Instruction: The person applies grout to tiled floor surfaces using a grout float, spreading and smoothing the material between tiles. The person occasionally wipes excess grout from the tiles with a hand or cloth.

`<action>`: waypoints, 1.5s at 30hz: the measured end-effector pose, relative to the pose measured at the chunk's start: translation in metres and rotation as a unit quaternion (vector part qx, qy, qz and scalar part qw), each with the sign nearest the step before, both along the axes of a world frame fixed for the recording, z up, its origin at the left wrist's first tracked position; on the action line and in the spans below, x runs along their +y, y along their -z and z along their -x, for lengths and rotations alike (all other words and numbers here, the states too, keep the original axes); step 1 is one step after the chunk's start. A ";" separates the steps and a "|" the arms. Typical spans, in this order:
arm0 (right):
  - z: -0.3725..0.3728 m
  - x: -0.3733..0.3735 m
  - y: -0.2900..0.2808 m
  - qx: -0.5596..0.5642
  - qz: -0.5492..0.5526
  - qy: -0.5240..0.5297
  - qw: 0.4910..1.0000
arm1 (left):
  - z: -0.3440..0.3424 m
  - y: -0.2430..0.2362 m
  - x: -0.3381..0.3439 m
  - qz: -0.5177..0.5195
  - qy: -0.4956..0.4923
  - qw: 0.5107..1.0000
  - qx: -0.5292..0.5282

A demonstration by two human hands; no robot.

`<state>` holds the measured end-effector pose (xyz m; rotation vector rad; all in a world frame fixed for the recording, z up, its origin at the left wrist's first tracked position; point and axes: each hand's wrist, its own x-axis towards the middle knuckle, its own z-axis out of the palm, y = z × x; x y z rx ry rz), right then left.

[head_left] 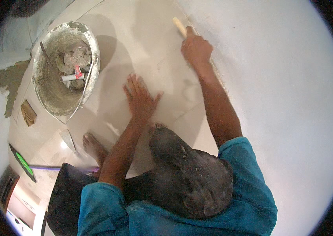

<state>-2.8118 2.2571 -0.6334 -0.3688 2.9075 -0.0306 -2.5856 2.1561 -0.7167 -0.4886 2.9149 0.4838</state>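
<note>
My left hand point(139, 98) lies flat on the beige tiled floor point(162, 59), its fingers spread and nothing in them. My right hand point(196, 48) is closed around a pale yellow, stick-like piece point(179, 27) and is at the foot of the white wall point(276, 78). One end of that piece sticks out beyond my fingers toward the far left. The rest of it is hidden by the hand, so whether it is a tool's handle I cannot tell.
A mortar-crusted bucket point(50, 84) at the far left contains grey clumps and a white-and-red tube point(73, 77). Near it lie a brown block-like piece point(28, 113) and a flat metal blade point(68, 140). A green-and-black broom head point(24, 162) with a purple handle lies farther left.
</note>
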 end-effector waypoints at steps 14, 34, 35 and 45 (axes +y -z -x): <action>0.000 -0.008 0.000 0.136 -0.011 -0.044 0.990 | 0.062 0.015 -0.015 -0.007 0.072 0.992 0.101; -0.162 0.085 0.095 -0.016 0.324 0.353 0.877 | 0.087 0.014 -0.022 -0.127 0.192 0.968 0.096; -0.150 0.063 0.104 -0.051 0.394 0.299 0.868 | 0.087 0.016 -0.020 -0.148 0.203 0.961 0.112; -0.057 -0.040 0.065 -0.362 0.600 0.192 0.688 | 0.123 -0.070 -0.062 -0.355 0.074 0.911 0.198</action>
